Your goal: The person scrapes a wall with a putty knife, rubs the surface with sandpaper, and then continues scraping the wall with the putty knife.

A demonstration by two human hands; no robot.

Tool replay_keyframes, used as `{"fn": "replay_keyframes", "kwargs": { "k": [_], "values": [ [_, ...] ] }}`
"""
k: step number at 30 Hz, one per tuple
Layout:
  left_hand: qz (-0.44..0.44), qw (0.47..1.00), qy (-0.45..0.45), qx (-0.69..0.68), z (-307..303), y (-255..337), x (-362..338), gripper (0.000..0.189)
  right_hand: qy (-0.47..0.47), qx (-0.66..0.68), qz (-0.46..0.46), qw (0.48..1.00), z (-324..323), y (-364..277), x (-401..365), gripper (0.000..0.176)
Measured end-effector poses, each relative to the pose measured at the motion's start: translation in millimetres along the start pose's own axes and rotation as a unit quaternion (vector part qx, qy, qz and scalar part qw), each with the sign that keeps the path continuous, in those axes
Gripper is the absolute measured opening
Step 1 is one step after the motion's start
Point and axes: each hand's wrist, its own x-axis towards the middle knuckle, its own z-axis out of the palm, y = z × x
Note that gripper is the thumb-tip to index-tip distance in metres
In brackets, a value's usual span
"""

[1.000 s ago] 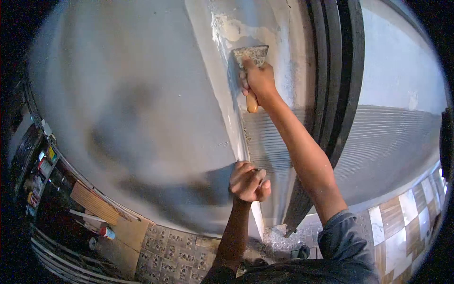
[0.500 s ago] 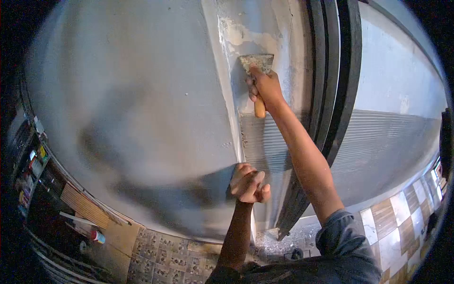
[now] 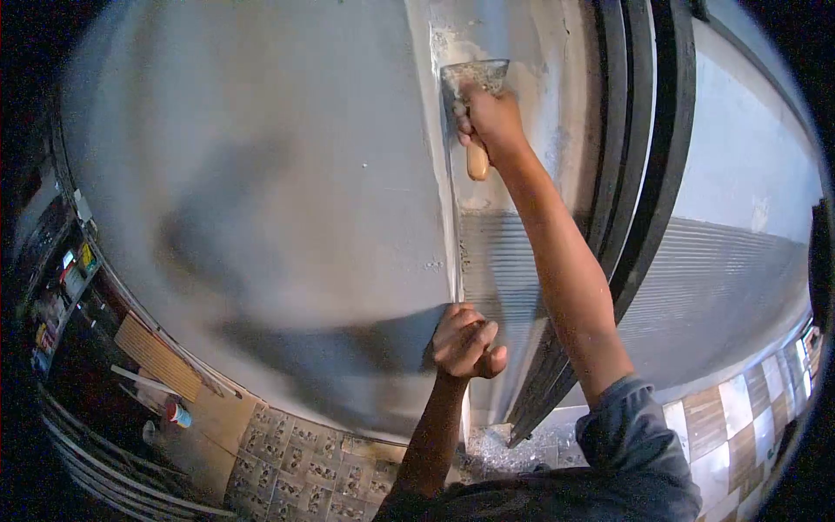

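Note:
My right hand (image 3: 494, 122) is wrapped round a putty knife (image 3: 474, 76) with a wide, putty-smeared blade and a rounded yellow-brown handle. The blade lies against a narrow strip of wall (image 3: 544, 117) marked with patchy pale filler. Lower down, my left hand (image 3: 465, 341) is curled into a loose fist beside the pale vertical edge where the large grey wall (image 3: 339, 226) meets this strip. Nothing shows in its fingers.
Dark vertical frame bars (image 3: 670, 104) stand right of my right forearm. Farther right is a wall with a ribbed lower band (image 3: 696, 270). Patterned floor tiles (image 3: 300, 465) lie below, with a small red-and-white container (image 3: 179, 414) at lower left, near a cluttered shelf (image 3: 65, 296).
My right hand has moved up along the wall strip with the putty knife. My left fist stays in about the same place on the wall. The view has shifted slightly.

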Motion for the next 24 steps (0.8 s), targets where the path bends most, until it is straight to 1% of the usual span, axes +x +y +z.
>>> {"fn": "replay_keyframes", "kwargs": {
  "k": [1, 2, 4, 6, 8, 9, 10, 11, 13, 16, 17, 21, 23, 24],
  "values": [
    [-0.002, 1.000, -0.002, 0.006, 0, 1, 2, 0.022, 0.014, 0.035, -0.002, 0.999, 1, 2, -5, 0.014],
    [-0.009, 1.000, -0.007, 0.013, -4, 6, 0, 0.021, 0.014, 0.035, 0.009, 0.999, -1, 10, -18, 0.014],
    [-0.014, 1.000, -0.014, 0.012, -4, 3, 3, 0.020, 0.029, 0.033, -0.006, 0.999, -4, 11, -32, 0.012],
    [0.003, 1.000, -0.013, -0.005, -7, 5, 5, 0.019, 0.035, 0.035, -0.018, 0.999, 4, 4, -19, 0.013],
    [-0.006, 1.000, 0.000, -0.024, -5, -2, -7, 0.019, 0.037, 0.031, -0.015, 0.999, 16, -2, 1, 0.016],
    [0.007, 1.000, -0.025, -0.005, -4, -8, -11, 0.019, 0.061, 0.062, -0.023, 0.996, 18, -2, -4, 0.016],
    [0.009, 0.998, -0.060, 0.013, -9, -2, -14, 0.019, 0.065, 0.058, -0.013, 0.996, 8, 5, -18, 0.016],
    [-0.002, 0.998, -0.064, 0.011, -12, 5, -15, 0.019, 0.051, 0.041, 0.005, 0.998, -7, 10, -35, 0.014],
    [0.009, 0.999, -0.020, -0.026, -8, 5, 8, 0.018, 0.028, 0.024, 0.005, 0.999, -11, 6, -33, 0.013],
    [0.007, 0.999, -0.014, -0.034, -6, 2, 4, 0.018, 0.030, 0.000, 0.012, 0.999, -5, 0, -15, 0.013],
    [-0.002, 0.999, -0.013, -0.041, -5, 5, 1, 0.019, 0.027, 0.022, 0.008, 0.999, -3, -2, -11, 0.013],
    [-0.019, 0.999, -0.014, -0.026, -9, 6, 0, 0.019, 0.010, 0.028, 0.009, 1.000, -15, 10, -31, 0.014],
    [-0.027, 0.999, -0.012, -0.037, -8, 6, -5, 0.019, 0.011, 0.033, 0.033, 0.999, -13, 7, -29, 0.015],
    [-0.022, 0.999, -0.013, -0.040, -9, 4, -8, 0.019, 0.013, 0.035, 0.028, 0.999, -8, 3, -24, 0.015]
  ]
}}
